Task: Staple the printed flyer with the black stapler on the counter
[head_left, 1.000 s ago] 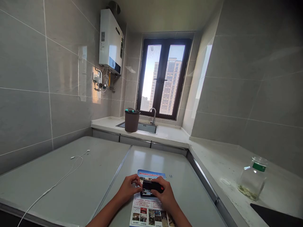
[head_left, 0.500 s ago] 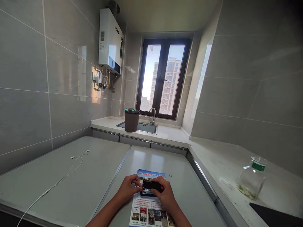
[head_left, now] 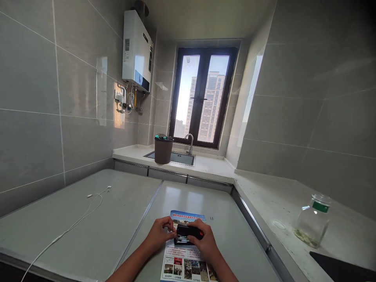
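Observation:
A black stapler (head_left: 182, 230) with a red mark at its back end lies over a printed leaflet (head_left: 179, 258) with a blue heading and small photos. My right hand (head_left: 202, 239) is closed around the stapler's back part, thumb on the near side, fingers over the top. At the stapler's front end, my left hand (head_left: 161, 234) is closed in a pinch, its fingertips against the stapler. Whether anything small sits between those fingertips is hidden. Beyond the leaflet's right corner, tiny staples (head_left: 211, 218) lie on the pale tabletop (head_left: 235, 250).
A white cable (head_left: 73, 226) curls across the left side of the table. On the right counter stand a glass jar (head_left: 313, 223) with pale bits inside and a dark flat object (head_left: 340, 268). A brown bin (head_left: 163, 150) is beside the sink (head_left: 182, 158).

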The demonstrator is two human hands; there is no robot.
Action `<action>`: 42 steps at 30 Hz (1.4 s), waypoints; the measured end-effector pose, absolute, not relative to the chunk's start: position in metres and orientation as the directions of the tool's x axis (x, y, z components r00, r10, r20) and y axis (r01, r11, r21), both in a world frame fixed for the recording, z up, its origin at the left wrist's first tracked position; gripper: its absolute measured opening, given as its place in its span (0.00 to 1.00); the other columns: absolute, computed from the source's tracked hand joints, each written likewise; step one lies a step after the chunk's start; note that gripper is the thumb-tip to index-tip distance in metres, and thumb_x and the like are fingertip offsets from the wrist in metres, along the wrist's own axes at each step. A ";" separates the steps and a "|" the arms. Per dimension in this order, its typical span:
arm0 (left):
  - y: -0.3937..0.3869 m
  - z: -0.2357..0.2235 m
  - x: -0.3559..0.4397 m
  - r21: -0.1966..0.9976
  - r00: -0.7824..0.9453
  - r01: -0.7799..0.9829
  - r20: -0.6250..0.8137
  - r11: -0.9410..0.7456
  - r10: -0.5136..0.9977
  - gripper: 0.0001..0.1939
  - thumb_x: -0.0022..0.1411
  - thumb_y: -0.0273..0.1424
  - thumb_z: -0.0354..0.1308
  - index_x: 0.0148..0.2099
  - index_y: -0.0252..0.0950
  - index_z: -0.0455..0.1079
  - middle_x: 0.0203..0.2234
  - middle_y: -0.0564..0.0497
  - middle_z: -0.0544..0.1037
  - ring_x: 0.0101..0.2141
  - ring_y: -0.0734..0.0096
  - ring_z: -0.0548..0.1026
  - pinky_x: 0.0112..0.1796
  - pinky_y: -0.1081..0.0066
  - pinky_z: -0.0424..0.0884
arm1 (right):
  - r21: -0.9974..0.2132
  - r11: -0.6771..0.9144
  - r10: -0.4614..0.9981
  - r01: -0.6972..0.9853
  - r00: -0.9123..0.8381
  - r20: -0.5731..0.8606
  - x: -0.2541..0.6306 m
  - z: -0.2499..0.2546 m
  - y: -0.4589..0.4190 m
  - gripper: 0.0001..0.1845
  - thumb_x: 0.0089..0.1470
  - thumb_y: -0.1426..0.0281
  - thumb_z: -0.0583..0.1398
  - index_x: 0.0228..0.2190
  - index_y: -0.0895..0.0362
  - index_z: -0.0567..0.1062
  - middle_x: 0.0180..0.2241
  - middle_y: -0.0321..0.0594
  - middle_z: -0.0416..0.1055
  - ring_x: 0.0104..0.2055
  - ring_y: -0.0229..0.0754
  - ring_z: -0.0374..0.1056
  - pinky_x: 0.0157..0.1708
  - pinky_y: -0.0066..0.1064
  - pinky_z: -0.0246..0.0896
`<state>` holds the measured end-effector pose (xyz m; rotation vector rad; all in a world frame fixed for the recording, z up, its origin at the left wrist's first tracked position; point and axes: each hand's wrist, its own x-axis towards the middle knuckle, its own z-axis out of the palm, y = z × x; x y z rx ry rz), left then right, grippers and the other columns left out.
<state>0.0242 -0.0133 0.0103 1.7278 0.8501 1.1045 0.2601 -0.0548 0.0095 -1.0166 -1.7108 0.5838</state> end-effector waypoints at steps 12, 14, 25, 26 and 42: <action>-0.016 0.014 0.025 0.926 0.362 0.072 0.323 -0.371 0.875 0.12 0.46 0.26 0.68 0.27 0.37 0.65 0.28 0.52 0.81 0.34 0.64 0.77 0.38 0.70 0.69 | -0.789 0.501 0.860 0.357 -0.105 0.499 0.260 0.010 -0.055 0.18 0.47 0.59 0.69 0.41 0.51 0.82 0.39 0.42 0.79 0.43 0.51 0.73 0.46 0.40 0.66; -0.017 0.016 0.025 0.931 0.359 0.070 0.311 -0.357 0.880 0.12 0.46 0.26 0.68 0.27 0.37 0.65 0.28 0.52 0.82 0.34 0.63 0.78 0.38 0.69 0.69 | -0.793 0.496 0.862 0.354 -0.094 0.498 0.261 0.010 -0.055 0.18 0.46 0.59 0.70 0.41 0.51 0.82 0.39 0.42 0.79 0.44 0.51 0.73 0.47 0.40 0.66; -0.016 0.014 0.025 0.933 0.367 0.064 0.307 -0.353 0.878 0.13 0.46 0.27 0.69 0.27 0.37 0.65 0.28 0.53 0.81 0.33 0.66 0.76 0.37 0.71 0.67 | -0.773 0.521 0.847 0.362 -0.109 0.520 0.261 0.006 -0.052 0.19 0.46 0.58 0.70 0.41 0.51 0.83 0.37 0.41 0.79 0.41 0.50 0.73 0.46 0.40 0.66; -0.015 0.014 0.025 0.933 0.370 0.061 0.309 -0.355 0.876 0.13 0.46 0.27 0.69 0.27 0.37 0.65 0.28 0.53 0.81 0.33 0.66 0.76 0.37 0.71 0.67 | -0.769 0.529 0.843 0.360 -0.119 0.524 0.261 0.005 -0.052 0.19 0.46 0.57 0.70 0.41 0.51 0.83 0.37 0.41 0.78 0.41 0.50 0.73 0.45 0.40 0.66; -0.016 0.016 0.024 0.926 0.376 0.074 0.317 -0.370 0.870 0.12 0.46 0.27 0.68 0.27 0.37 0.65 0.28 0.52 0.81 0.33 0.66 0.76 0.37 0.70 0.67 | -0.766 0.527 0.845 0.369 -0.127 0.520 0.260 0.011 -0.055 0.20 0.48 0.56 0.69 0.41 0.51 0.82 0.37 0.42 0.79 0.41 0.50 0.74 0.44 0.39 0.67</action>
